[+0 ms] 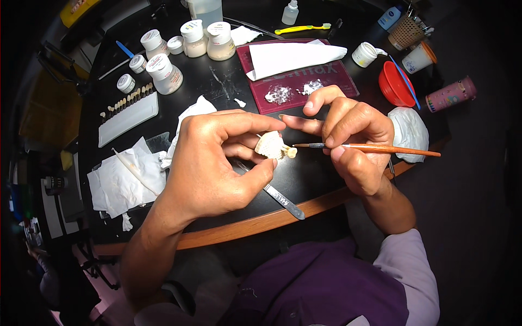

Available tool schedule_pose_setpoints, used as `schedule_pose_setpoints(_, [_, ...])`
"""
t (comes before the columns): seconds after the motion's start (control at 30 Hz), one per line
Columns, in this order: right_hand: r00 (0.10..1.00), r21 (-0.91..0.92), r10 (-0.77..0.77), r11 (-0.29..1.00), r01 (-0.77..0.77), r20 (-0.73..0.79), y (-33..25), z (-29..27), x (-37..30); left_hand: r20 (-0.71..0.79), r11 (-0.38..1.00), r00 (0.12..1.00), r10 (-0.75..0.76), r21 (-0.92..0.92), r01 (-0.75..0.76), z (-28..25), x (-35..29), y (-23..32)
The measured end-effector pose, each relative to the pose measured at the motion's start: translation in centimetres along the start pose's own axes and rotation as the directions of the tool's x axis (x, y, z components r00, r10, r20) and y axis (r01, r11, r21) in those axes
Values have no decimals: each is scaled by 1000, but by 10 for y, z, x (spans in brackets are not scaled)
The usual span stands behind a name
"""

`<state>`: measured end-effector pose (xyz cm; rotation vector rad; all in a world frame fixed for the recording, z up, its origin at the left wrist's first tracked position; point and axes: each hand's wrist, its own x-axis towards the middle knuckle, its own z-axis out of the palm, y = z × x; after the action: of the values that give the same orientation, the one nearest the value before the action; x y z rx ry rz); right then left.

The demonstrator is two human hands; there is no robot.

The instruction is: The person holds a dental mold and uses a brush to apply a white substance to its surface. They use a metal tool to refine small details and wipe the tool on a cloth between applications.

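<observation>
Between the thumb and fingers of my left hand (209,163) is a small cream dental model piece (268,145), with tooth-like forms on its right side. My right hand (359,133) pinches a thin brush with a reddish wooden handle (402,149), held nearly level. The dark brush tip is right beside the small tooth at the model's edge; whether they touch I cannot tell. Beneath my hands a metal instrument with a flat handle (285,204) lies on the black table, partly hidden. Behind them, a maroon slab (340,81) carries white material (278,95) and folded white paper (291,58).
White-capped jars (164,75) and a tooth shade guide (129,118) occupy the left. Crumpled tissues (122,176) lie nearer. A red bowl (396,86), an open white jar (364,54) and a wrapped white bundle (409,135) are at right. A wooden edge (250,227) borders the table.
</observation>
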<state>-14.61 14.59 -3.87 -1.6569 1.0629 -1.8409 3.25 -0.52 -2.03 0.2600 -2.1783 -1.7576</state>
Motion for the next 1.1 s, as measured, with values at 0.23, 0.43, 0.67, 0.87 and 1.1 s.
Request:
schedule_pose_setpoints(0.23, [1000,-11,-18,1000,19,22,3,-2,0,5,999,1000,-4,32,4,-1,-1,0])
schedule_pose_setpoints(0.43, [1000,-4,-12,1000,12,14,3,-1,0,-9,1000,1000,0,-14,-1,1,-1,0])
schedule_pose_setpoints(0.67, [999,-16,-17,1000,18,33,3,-3,0,-5,1000,1000,-4,-18,3,1,0,-1])
schedule_pose_setpoints(0.87, [998,-31,-29,999,30,48,3,-4,0,-8,1000,1000,-5,-25,5,1,0,0])
schedule_pose_setpoints(1.1, [998,-40,-36,998,38,52,3,-4,1,-10,999,1000,-10,-37,10,1,0,0])
